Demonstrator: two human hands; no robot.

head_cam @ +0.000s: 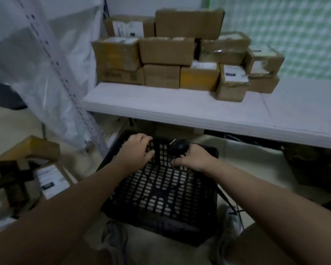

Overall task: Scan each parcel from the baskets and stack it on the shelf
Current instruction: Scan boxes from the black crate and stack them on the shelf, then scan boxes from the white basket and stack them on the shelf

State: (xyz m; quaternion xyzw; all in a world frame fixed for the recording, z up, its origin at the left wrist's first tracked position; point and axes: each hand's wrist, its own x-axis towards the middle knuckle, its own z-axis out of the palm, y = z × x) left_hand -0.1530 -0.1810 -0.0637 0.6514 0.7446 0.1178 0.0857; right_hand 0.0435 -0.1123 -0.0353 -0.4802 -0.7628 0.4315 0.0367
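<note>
below the shelf [180, 108], where stacked parcels [166, 50] sit, the black basket [161, 188] shows no parcel inside. left hand [137, 148] grip curls on its far wall, right hand [193, 157] grip holds the scanner [179, 147]. best to slide the basket aside level, keeping the scanner cord clear.

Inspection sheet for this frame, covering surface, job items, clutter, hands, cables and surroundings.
Surface: white shelf, loaded towards its back.
Job's things: cardboard parcels stacked in layers on the shelf; black basket below it, no parcel seen inside; scanner.
Clutter: floor parcels at left, labels showing.
Grippers: left hand grips the basket's far rim; right hand holds the scanner, fingers touching the basket.
Cables: black cable runs down beside the basket's right side.
Surroundings: plastic sheet at left; green patterned wall at right.
</note>
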